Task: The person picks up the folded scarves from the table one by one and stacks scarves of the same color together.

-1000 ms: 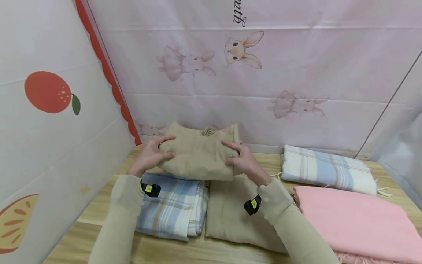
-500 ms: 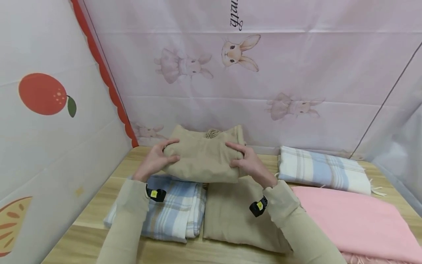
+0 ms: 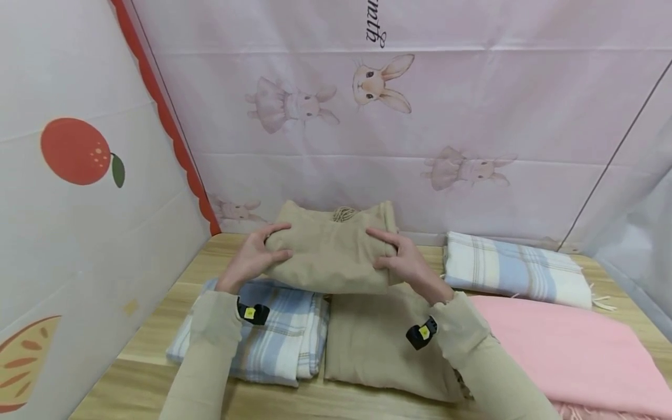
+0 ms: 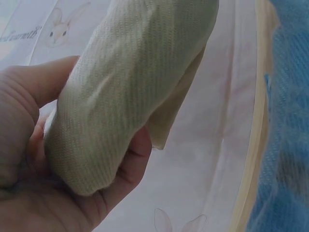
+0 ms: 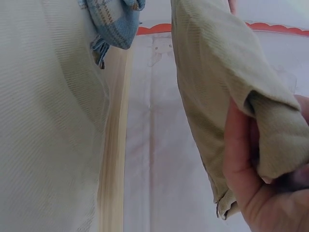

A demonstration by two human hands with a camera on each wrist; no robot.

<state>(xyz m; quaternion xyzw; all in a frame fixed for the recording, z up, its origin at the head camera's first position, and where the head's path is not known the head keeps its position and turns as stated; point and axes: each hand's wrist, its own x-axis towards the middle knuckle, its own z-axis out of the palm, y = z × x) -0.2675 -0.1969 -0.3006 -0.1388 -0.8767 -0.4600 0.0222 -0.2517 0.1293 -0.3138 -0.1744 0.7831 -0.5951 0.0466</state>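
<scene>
A folded beige scarf [image 3: 331,251], with a knot of fringe [image 3: 344,214] at its far edge, is held up between both hands. My left hand [image 3: 253,256] grips its left end; in the left wrist view the thumb lies on one side and the fingers [image 4: 137,154] wrap round the other. On the right end, my right hand [image 3: 410,263] pinches the cloth, and its fingers [image 5: 239,150] curl round a folded corner in the right wrist view. Below the held scarf lie a folded blue-and-white plaid scarf [image 3: 278,344] and a second folded beige scarf [image 3: 378,350], both partly overlapped by it.
A folded pink scarf [image 3: 572,344] with fringe lies on the wooden table [image 3: 157,326] at the right. Behind it is another blue-and-white plaid scarf [image 3: 509,271]. A printed cloth wall [image 3: 315,46] rises behind the table, and a white one [image 3: 79,233] at the left.
Both hands have shifted slightly to the right with the beige scarf, keeping their grip. The head view has turned a little. The scarves on the table stay in place.
</scene>
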